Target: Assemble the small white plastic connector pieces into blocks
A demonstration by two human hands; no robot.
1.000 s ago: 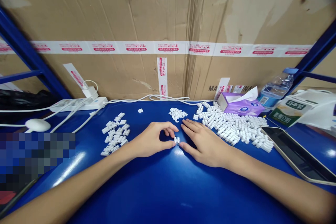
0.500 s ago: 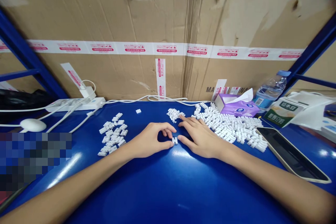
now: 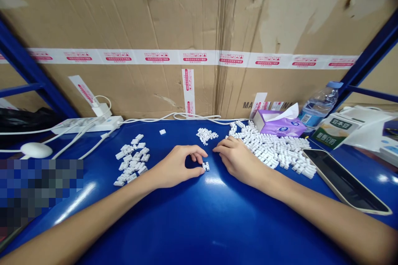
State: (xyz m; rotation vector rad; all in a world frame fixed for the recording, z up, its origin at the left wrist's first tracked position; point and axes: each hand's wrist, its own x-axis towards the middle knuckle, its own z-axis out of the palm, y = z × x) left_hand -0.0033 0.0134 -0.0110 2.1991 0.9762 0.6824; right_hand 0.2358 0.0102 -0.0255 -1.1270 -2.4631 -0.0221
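Observation:
My left hand (image 3: 178,166) rests on the blue table, its thumb and forefinger apart in a C shape. Its thumb tip touches, or almost touches, a small white plastic piece (image 3: 205,166) with dark gaps. To the right, my right hand (image 3: 238,158) has its fingers drawn together and pointing left; whatever lies between the fingertips is hidden. Just beyond both hands is a small pile of tiny white parts (image 3: 206,135). A large spread of white plastic pieces (image 3: 273,151) lies beside and behind my right hand. Left of my left hand is a looser group of white pieces (image 3: 132,159).
One white piece (image 3: 162,131) lies alone at the back. A purple tissue pack (image 3: 281,124), water bottle (image 3: 320,103), carton (image 3: 332,131) and phone (image 3: 345,180) stand or lie at right. A power strip (image 3: 87,124) with white cables is at left, before the cardboard wall (image 3: 139,20).
My right hand's fingers have left the edge of the tiny-parts pile and drawn together, with the thumb now tucked under. My left hand and the small piece by it stay in place.

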